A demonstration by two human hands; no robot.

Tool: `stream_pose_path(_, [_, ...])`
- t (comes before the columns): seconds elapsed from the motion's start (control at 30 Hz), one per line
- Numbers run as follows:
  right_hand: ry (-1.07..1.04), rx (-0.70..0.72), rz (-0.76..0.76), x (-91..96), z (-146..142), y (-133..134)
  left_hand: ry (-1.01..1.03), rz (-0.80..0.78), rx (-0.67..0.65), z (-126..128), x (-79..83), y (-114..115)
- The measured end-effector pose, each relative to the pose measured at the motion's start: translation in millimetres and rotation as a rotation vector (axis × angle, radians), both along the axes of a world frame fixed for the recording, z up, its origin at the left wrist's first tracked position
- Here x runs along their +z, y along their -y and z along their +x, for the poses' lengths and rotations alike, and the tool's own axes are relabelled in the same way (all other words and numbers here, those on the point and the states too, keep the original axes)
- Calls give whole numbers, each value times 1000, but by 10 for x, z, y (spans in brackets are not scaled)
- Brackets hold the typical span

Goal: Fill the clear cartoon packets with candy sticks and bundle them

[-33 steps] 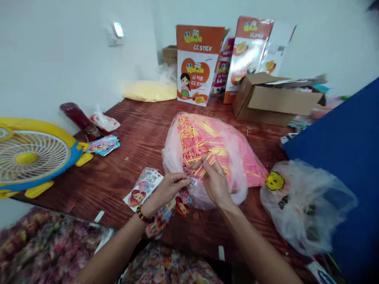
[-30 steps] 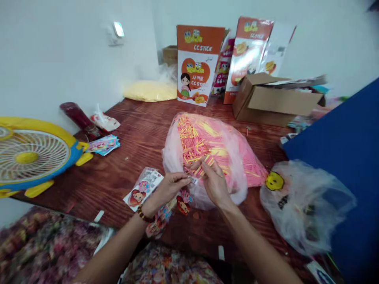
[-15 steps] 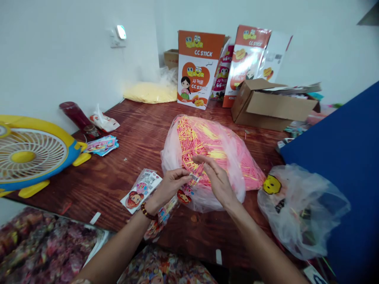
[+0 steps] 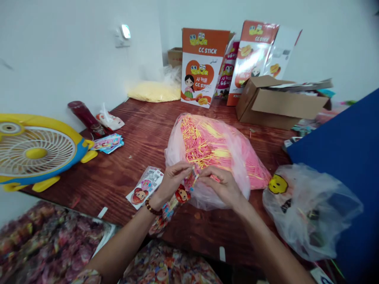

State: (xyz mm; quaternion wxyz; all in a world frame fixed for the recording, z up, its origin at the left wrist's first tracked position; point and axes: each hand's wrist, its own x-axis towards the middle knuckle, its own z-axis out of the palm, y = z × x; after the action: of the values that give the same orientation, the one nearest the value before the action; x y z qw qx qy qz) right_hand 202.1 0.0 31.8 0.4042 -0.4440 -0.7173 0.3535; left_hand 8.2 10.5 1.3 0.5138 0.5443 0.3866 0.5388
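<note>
A big clear bag point(image 4: 237, 165) full of pink and yellow sticks lies in the middle of the wooden table point(image 4: 142, 134). My left hand point(image 4: 171, 183) pinches the top of a small printed cartoon packet point(image 4: 182, 193) at the bag's near edge; a strip of like packets point(image 4: 162, 217) hangs below my wrist. My right hand point(image 4: 220, 187) is closed on the same packet's mouth from the right, with a few sticks under its fingertips. Another cartoon packet point(image 4: 145, 187) lies flat left of my left hand.
A yellow and blue fan point(image 4: 35, 152) stands at the left. Orange CC Stick cartons point(image 4: 201, 65) and an open cardboard box point(image 4: 278, 102) line the back. A clear smiley-face bag point(image 4: 308, 209) and a blue board point(image 4: 343, 157) are at the right. More packets point(image 4: 108, 142) lie by the fan.
My right hand came back from the sticks in the bag and closed on the packet that my left hand holds. The camera shifted slightly.
</note>
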Motion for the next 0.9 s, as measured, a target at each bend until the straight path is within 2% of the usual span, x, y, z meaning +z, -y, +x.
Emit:
stream_pose_path(0.13, [-29, 23, -39, 73, -139, 1, -33, 16, 42, -134, 46, 40])
stream_pose_path(0.23, [-55, 91, -107, 45, -218, -22, -89, -38, 74, -351, 104, 91])
stream_pose_path(0.33, [-106, 87, -179, -116, -167, -82, -164, -122, 133, -622, 98, 147])
stream_pose_path(0.43, [-47, 14, -173, -364, 47, -189, -292, -226, 92, -839, -92, 185])
stream_pose_path(0.53, [133, -120, -179, -571, 360, -326, -489, -267, 18, -923, -418, 211])
stream_pose_path(0.6, [331, -216, -175, -633, 554, -409, -658, -221, 25, -913, -611, 239])
stream_pose_path(0.67, [574, -278, -154, -633, 687, -472, -828, -123, 82, -883, -732, 282])
stream_pose_path(0.73, [820, -272, -128, -606, 737, -517, -956, -31, 108, -862, -778, 335])
stream_pose_path(0.8, [996, -230, -109, -585, 720, -553, -1027, 12, 75, -868, -779, 377])
stream_pose_path(0.9, [1106, -214, -91, -593, 657, -604, -1051, 26, 98, -949, -762, 369])
